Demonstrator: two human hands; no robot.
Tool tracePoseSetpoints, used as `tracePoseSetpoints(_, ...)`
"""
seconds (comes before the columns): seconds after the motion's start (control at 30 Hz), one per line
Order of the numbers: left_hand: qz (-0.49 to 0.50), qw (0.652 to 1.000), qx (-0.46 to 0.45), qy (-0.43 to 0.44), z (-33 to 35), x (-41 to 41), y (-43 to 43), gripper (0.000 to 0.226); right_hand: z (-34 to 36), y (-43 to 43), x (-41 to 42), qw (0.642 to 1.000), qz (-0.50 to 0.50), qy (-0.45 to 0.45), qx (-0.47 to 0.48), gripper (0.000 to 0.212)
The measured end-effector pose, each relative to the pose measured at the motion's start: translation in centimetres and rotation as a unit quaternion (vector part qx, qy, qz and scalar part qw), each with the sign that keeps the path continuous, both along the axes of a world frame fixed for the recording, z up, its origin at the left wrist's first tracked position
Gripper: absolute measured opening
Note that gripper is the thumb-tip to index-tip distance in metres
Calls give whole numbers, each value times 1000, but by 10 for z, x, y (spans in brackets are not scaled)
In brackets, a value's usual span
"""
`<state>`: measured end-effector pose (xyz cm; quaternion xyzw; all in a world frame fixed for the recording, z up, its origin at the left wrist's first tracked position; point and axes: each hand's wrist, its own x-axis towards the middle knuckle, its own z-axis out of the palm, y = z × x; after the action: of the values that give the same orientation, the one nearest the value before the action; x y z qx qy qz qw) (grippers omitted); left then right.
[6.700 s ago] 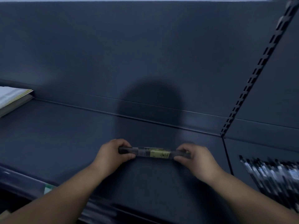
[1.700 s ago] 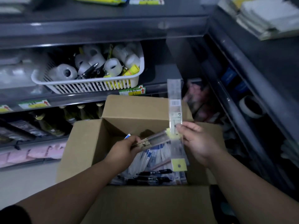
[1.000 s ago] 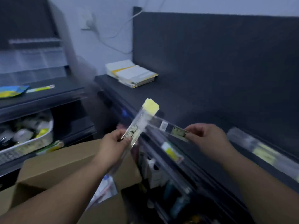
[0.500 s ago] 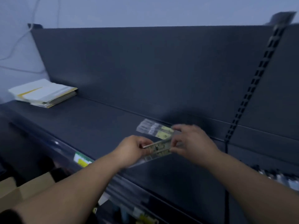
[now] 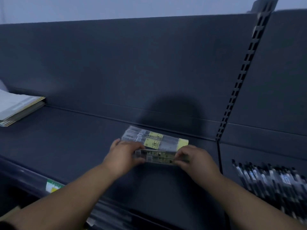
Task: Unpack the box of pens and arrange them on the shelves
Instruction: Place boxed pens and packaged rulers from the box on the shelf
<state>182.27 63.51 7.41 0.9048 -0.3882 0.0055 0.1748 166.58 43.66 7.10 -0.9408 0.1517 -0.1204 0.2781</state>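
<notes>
While the two hands are holding the pen packs (image 5: 158, 157) low over the dark shelf (image 5: 66, 146), the person is doing the putting-down step. The left hand (image 5: 123, 156) is gripping the left end and the right hand (image 5: 195, 161) is gripping the right end. Each grip is closed small, with fingers and thumb curling round the clear wrappers with yellow labels. The packs are lying flat and sideways between the hands. I cannot tell if they are touching the shelf yet.

Just beyond them, at 12 o'clock, a small pile of packs (image 5: 154, 140) is lying on the shelf near the back wall (image 5: 132, 72). I think the next move is asking for a gentle lowering, with the new packs going down straight, right beside the pile, before both hands are letting go. The wrappers are looking slippery, so they may be sliding crooked.

At 4 o'clock, past the post with slots (image 5: 240, 80), many loose pens (image 5: 274, 181) are lying in a row on the next shelf. At 10 o'clock, well apart, some papers (image 5: 16, 107) are sitting in a stack. At 7 o'clock a green and white sticker (image 5: 53, 186) is sitting on the shelf's front edge. The room is looking dim and bluish.
</notes>
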Motion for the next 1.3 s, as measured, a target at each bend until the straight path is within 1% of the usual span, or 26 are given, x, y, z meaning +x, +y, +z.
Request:
tracePoseSetpoints(0.1,4,998,68,6,-10,11,4,38,-8,1,-1,996,-35,78,-25,33)
tracePoseSetpoints(0.2,-25,997,76,10,-18,28,5,42,-10,2,4,994,-71,86,12,30)
tracePoseSetpoints(0.3,-59,998,37,8,-19,54,-2,40,-6,3,20,993,-94,60,34,21)
tracePoseSetpoints(0.4,-76,997,5,21,-21,79,-12,38,-4,1,34,989,-128,38,61,21)
tracePoseSetpoints(0.47,-84,996,-12,38,-26,87,-16,37,-8,1,34,984,-148,49,81,23)
tracePoseSetpoints(0.53,-85,993,-49,66,-34,88,-14,39,-17,1,27,981,-177,42,72,36)
tracePoseSetpoints(0.63,-98,983,-114,106,-42,87,-13,41,-24,6,18,967,-229,-29,111,54)
tracePoseSetpoints(0.67,-97,981,-123,117,-43,87,-13,41,-25,9,18,963,-234,-37,126,57)
tracePoseSetpoints(0.73,-98,976,-126,150,-43,85,-16,44,-28,18,21,970,-205,-19,132,60)
tracePoseSetpoints(0.83,-98,971,-133,174,-43,84,-18,55,-28,27,27,983,-157,21,88,63)
tracePoseSetpoints(0.93,-33,979,-116,165,-44,84,-17,73,-28,26,25,983,-167,80,13,73)
tracePoseSetpoints(1.0,-7,983,-65,170,-44,84,-18,85,-27,26,24,977,-150,145,-43,80)
tracePoseSetpoints(1.07,-9,989,13,148,-44,81,-19,93,-27,29,25,968,-125,207,-64,87)
tracePoseSetpoints(1.1,-13,990,45,133,-44,79,-20,95,-27,31,26,965,-120,224,-70,94)
tracePoseSetpoints(1.17,-17,989,81,119,-43,74,-19,95,-24,35,28,963,-126,218,-97,104)
tracePoseSetpoints(1.23,-9,989,91,114,-43,69,-16,96,-21,39,30,963,-121,197,-136,101)
tracePoseSetpoints(1.3,0,990,98,99,-43,65,-13,96,-22,42,35,966,-94,193,-143,96)
